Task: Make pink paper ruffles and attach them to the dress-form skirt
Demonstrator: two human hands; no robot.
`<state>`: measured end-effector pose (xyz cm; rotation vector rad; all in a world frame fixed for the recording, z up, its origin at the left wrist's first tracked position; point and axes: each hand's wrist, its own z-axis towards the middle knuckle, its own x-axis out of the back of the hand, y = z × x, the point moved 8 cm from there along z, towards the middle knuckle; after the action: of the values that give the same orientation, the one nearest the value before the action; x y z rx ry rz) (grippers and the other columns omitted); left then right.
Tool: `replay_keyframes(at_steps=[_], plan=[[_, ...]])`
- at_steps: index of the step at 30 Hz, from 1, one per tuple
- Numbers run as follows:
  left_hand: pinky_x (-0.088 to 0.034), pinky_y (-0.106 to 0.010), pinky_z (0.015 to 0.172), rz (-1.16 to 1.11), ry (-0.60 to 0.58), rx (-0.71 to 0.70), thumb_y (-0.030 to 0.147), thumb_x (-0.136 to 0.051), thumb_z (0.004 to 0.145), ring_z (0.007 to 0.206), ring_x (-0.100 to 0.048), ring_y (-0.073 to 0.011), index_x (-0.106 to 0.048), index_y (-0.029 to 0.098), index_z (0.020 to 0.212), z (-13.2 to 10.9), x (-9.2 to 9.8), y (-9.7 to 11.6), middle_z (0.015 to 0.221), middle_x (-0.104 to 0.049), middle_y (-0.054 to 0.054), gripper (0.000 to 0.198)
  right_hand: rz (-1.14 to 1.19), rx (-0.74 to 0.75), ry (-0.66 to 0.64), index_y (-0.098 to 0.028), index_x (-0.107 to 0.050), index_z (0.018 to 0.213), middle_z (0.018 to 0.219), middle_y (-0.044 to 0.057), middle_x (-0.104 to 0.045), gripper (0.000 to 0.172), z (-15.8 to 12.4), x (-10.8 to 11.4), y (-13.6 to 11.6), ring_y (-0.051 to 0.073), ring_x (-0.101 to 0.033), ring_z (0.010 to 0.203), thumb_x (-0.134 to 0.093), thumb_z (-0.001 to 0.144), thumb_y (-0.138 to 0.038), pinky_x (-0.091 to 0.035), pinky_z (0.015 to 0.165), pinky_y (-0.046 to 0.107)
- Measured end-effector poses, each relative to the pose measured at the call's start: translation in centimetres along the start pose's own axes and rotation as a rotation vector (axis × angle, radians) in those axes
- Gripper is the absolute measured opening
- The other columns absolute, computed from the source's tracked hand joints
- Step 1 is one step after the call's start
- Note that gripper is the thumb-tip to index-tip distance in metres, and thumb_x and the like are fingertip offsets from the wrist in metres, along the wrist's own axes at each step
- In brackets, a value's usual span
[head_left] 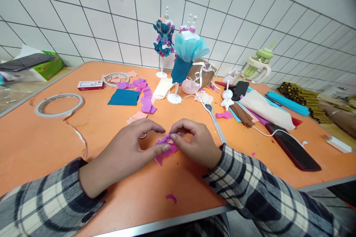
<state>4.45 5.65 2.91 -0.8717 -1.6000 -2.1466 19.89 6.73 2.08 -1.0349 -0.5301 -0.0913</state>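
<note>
Over the near middle of the table, a crumpled piece of purple crepe paper (170,152) is between my two hands. My right hand (196,142) is closed, with thumb and forefinger pinching the paper's upper edge. My left hand (128,152) has its thumb pressed on the paper from the left; its forefinger arches above, and the other fingers are mostly hidden behind. A small purple scrap (171,197) lies nearer the table edge. Just beyond my left hand are peach paper pieces (137,117) and a trail of purple paper squares (147,100).
Two small dress stands (174,98) (161,74) with paper dresses stand at the back. Left are tape rolls (41,110), a small red-white box (90,85) and blue paper (124,97). Right are scissors (218,126), a white figurine (227,98), paper rolls (265,109), a phone (296,152) and a bottle (254,68).
</note>
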Motion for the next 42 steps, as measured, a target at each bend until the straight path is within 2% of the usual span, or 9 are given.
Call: replay_keyframes(at_steps=[5,11,14,18,24,26,30,35,42], plan=[[-0.049,-0.032,0.076,-0.063,-0.137,0.048,0.049,-0.064,0.088,0.079,-0.070,-0.0226,-0.077,0.024,0.081,-0.2,-1.4,-0.6,0.082,-0.078,-0.002,0.029,0.090,-0.096,-0.057,-0.018,-0.070,0.088,0.074,0.000,-0.070,0.006,-0.3,-0.7,0.6,0.012,-0.062,0.063,-0.069,0.085,-0.024,-0.048,0.058,0.023],[-0.048,-0.029,0.070,-0.071,-0.119,0.039,0.045,-0.065,0.086,0.071,-0.069,-0.0202,-0.075,0.024,0.074,-0.2,-0.9,-0.4,0.074,-0.077,0.000,0.026,0.398,-0.149,-0.142,-0.018,-0.068,0.114,0.108,0.010,-0.074,0.033,0.0,-0.5,1.3,0.018,-0.070,0.093,-0.067,0.088,-0.038,-0.057,0.075,0.029],[-0.048,-0.029,0.070,-0.061,-0.105,0.051,0.046,-0.066,0.086,0.072,-0.069,-0.0205,-0.074,0.025,0.073,-0.2,-0.7,-0.5,0.074,-0.077,0.000,0.026,0.275,-0.136,-0.103,-0.018,-0.072,0.106,0.104,0.008,-0.074,0.029,0.0,-0.2,1.1,0.018,-0.068,0.090,-0.072,0.085,-0.039,-0.056,0.074,0.029],[-0.048,-0.029,0.070,-0.048,-0.090,0.070,0.047,-0.065,0.086,0.072,-0.069,-0.0212,-0.075,0.024,0.074,-0.2,-0.8,-0.6,0.075,-0.077,-0.001,0.028,0.077,-0.041,-0.032,-0.018,-0.075,0.087,0.084,0.004,-0.073,0.013,0.0,0.0,0.3,0.015,-0.064,0.077,-0.074,0.085,-0.031,-0.051,0.069,0.027],[-0.050,-0.035,0.082,-0.025,-0.061,0.041,0.054,-0.071,0.081,0.089,-0.070,-0.0266,-0.078,0.025,0.107,-0.2,-0.8,-0.5,0.092,-0.079,-0.004,0.039,-0.010,-0.053,0.028,-0.019,-0.074,0.082,0.077,0.001,-0.071,0.006,0.0,0.3,0.8,0.012,-0.061,0.068,-0.072,0.084,-0.024,-0.049,0.063,0.025],[-0.050,-0.034,0.084,-0.027,-0.065,-0.003,0.053,-0.071,0.081,0.093,-0.070,-0.0267,-0.079,0.026,0.100,-0.2,-0.8,-0.2,0.099,-0.080,-0.005,0.034,-0.042,-0.032,0.027,-0.019,-0.074,0.081,0.076,0.001,-0.070,0.006,0.0,0.3,0.6,0.012,-0.060,0.067,-0.072,0.084,-0.023,-0.048,0.063,0.024],[-0.049,-0.031,0.078,-0.038,-0.081,-0.023,0.048,-0.068,0.087,0.081,-0.070,-0.0226,-0.079,0.027,0.084,-0.2,-0.7,-0.1,0.085,-0.079,-0.001,0.024,-0.079,0.025,0.015,-0.019,-0.073,0.080,0.075,0.001,-0.070,0.007,-0.2,0.0,-0.3,0.012,-0.061,0.068,-0.072,0.084,-0.024,-0.049,0.062,0.024],[-0.049,-0.030,0.074,-0.003,-0.033,-0.034,0.039,-0.064,0.087,0.073,-0.069,-0.0210,-0.076,0.026,0.075,-0.1,-0.2,0.0,0.077,-0.078,0.000,0.022,-0.020,-0.015,0.043,-0.019,-0.074,0.095,0.082,0.002,-0.073,0.015,-0.2,0.0,-0.2,0.011,-0.062,0.065,-0.075,0.083,-0.028,-0.051,0.060,0.023],[-0.046,-0.028,0.070,0.047,-0.002,-0.064,0.037,-0.065,0.086,0.069,-0.068,-0.0184,-0.076,0.026,0.072,-0.1,-0.1,0.2,0.072,-0.076,0.002,0.021,-0.124,0.094,0.035,-0.020,-0.073,0.079,0.072,0.000,-0.070,0.008,-0.5,-0.2,-1.4,0.012,-0.060,0.064,-0.072,0.086,-0.025,-0.048,0.062,0.024]])
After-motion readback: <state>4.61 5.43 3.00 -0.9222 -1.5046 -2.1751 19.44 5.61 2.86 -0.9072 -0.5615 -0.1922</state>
